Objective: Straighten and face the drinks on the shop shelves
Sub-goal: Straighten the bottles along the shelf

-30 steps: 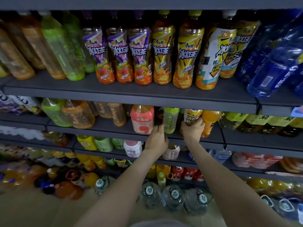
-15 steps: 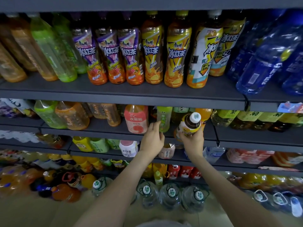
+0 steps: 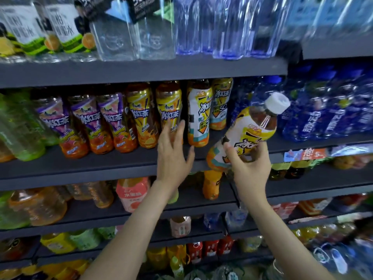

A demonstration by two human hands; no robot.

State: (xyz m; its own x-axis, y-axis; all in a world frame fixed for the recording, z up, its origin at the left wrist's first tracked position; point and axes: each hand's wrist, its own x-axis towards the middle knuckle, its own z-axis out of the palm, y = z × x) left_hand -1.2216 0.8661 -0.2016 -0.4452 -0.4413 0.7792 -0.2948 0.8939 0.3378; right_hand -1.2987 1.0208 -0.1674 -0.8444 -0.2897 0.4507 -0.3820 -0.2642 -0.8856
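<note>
My right hand [image 3: 249, 165] grips an iced tea bottle [image 3: 245, 130] with a white and yellow label and a white cap. It is tilted to the right, in front of the middle shelf [image 3: 80, 170]. My left hand [image 3: 173, 152] is open, fingers spread, touching the lower part of a yellow-labelled tea bottle [image 3: 168, 112] that stands on that shelf. Just right of it stand two white-labelled tea bottles [image 3: 198, 116], the same kind as the one I hold. Purple-labelled tea bottles [image 3: 84, 122] stand in a row to the left.
Blue water bottles [image 3: 327, 110] fill the middle shelf's right side. Clear water bottles [image 3: 201, 27] stand on the top shelf. Below, a pink juice bottle [image 3: 132, 194] and an orange bottle [image 3: 212, 184] stand on the lower shelf. A price tag [image 3: 304, 154] hangs at the shelf edge.
My right hand lifted the white-capped tea bottle from the lower shelf up to the middle shelf. My left hand rose to the yellow-labelled tea. The view tilted upward.
</note>
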